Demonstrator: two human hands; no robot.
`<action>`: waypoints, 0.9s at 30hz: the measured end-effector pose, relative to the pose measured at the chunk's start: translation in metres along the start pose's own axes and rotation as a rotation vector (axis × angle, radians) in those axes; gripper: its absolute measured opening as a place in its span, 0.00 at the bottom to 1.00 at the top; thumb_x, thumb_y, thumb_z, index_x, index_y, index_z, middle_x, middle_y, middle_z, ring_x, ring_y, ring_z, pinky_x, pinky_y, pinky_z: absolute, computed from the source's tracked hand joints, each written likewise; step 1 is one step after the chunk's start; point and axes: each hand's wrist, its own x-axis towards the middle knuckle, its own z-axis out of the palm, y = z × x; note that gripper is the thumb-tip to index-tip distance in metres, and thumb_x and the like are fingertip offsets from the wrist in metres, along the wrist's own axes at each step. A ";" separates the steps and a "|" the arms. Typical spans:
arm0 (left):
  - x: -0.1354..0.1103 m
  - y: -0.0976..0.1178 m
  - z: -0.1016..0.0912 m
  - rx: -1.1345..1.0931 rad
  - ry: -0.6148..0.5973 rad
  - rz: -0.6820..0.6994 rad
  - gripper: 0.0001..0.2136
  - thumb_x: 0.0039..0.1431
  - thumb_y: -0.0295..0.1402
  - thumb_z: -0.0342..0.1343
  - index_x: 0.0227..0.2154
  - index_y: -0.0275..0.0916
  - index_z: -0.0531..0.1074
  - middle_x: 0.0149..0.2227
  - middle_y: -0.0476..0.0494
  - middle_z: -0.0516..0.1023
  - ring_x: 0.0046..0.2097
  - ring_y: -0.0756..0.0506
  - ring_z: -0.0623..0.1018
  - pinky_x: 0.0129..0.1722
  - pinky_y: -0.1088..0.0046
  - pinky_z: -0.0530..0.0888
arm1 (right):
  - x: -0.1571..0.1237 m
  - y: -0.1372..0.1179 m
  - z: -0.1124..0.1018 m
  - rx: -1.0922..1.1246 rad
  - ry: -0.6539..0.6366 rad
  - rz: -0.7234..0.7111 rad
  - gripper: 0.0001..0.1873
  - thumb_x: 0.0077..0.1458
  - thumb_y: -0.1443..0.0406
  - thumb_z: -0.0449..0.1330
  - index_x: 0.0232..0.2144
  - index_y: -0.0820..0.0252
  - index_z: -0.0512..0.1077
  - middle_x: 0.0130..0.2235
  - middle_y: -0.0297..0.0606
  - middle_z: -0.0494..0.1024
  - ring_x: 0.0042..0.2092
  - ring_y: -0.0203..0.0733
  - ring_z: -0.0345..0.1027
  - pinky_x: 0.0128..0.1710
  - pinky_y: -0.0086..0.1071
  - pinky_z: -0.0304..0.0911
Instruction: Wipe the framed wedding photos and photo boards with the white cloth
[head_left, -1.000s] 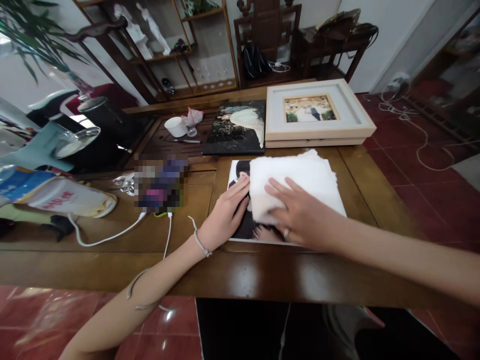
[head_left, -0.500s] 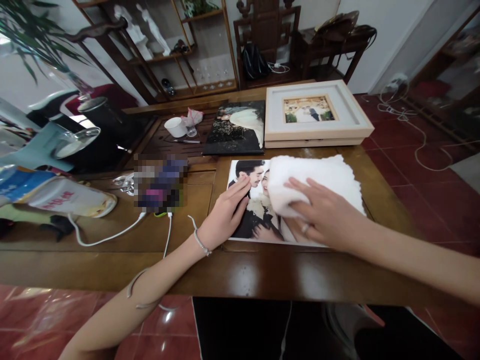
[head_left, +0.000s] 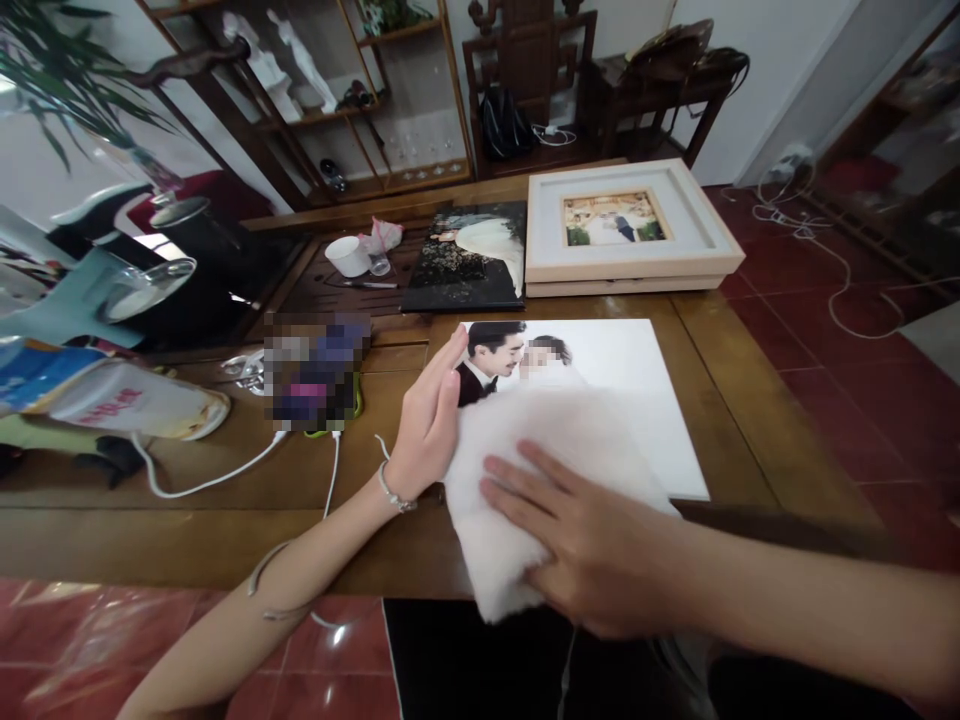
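Note:
A glossy wedding photo panel lies flat on the wooden table. My right hand presses a fluffy white cloth onto its lower left part, fingers laid over the cloth and the thumb side partly hidden. The cloth hangs past the panel's near edge and over the table's front edge. At the panel's left side my left hand stands on edge with straight fingers, holding nothing. Its fingertips touch the upper left corner area, and the cloth lies right beside it.
Behind the panel are a dark photo panel and stacked pale wooden frames. A white cup stands on the dark tray. Farther left, white cables run near a blurred-out patch and a lying snack bag.
My right hand has swept the cloth from the panel's upper right down and left to its near edge. My left hand has shifted left, off the panel's face to its side.

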 end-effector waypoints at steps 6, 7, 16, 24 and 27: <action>-0.002 -0.002 0.004 0.119 -0.187 0.044 0.19 0.69 0.32 0.45 0.59 0.36 0.67 0.62 0.37 0.68 0.64 0.43 0.67 0.65 0.58 0.64 | -0.046 -0.004 -0.011 0.058 0.103 0.195 0.05 0.51 0.67 0.58 0.30 0.63 0.74 0.59 0.58 0.67 0.64 0.57 0.54 0.64 0.53 0.49; -0.003 -0.003 0.005 0.142 -0.225 0.068 0.19 0.68 0.31 0.46 0.59 0.35 0.67 0.62 0.37 0.67 0.65 0.43 0.66 0.65 0.57 0.63 | -0.051 0.004 -0.013 0.044 0.123 0.247 0.07 0.52 0.68 0.56 0.32 0.63 0.75 0.59 0.57 0.68 0.64 0.55 0.56 0.63 0.52 0.52; -0.002 -0.004 0.007 0.173 -0.270 0.136 0.19 0.66 0.28 0.49 0.59 0.39 0.66 0.62 0.39 0.68 0.65 0.40 0.65 0.64 0.51 0.64 | 0.006 0.100 -0.033 0.257 0.114 0.503 0.12 0.60 0.66 0.49 0.32 0.60 0.73 0.30 0.38 0.76 0.34 0.44 0.68 0.40 0.38 0.61; -0.001 -0.003 0.006 0.178 -0.289 0.130 0.18 0.67 0.27 0.48 0.58 0.38 0.68 0.58 0.38 0.73 0.59 0.40 0.72 0.60 0.55 0.70 | 0.074 0.125 -0.027 0.367 0.102 0.418 0.13 0.60 0.64 0.50 0.32 0.62 0.72 0.32 0.38 0.75 0.33 0.38 0.63 0.34 0.31 0.52; -0.002 -0.006 0.006 0.181 -0.285 0.144 0.19 0.67 0.27 0.48 0.59 0.36 0.67 0.60 0.37 0.70 0.63 0.40 0.68 0.63 0.53 0.66 | 0.054 0.126 -0.031 0.381 0.098 0.438 0.12 0.59 0.65 0.50 0.31 0.62 0.72 0.30 0.36 0.74 0.32 0.37 0.63 0.33 0.31 0.51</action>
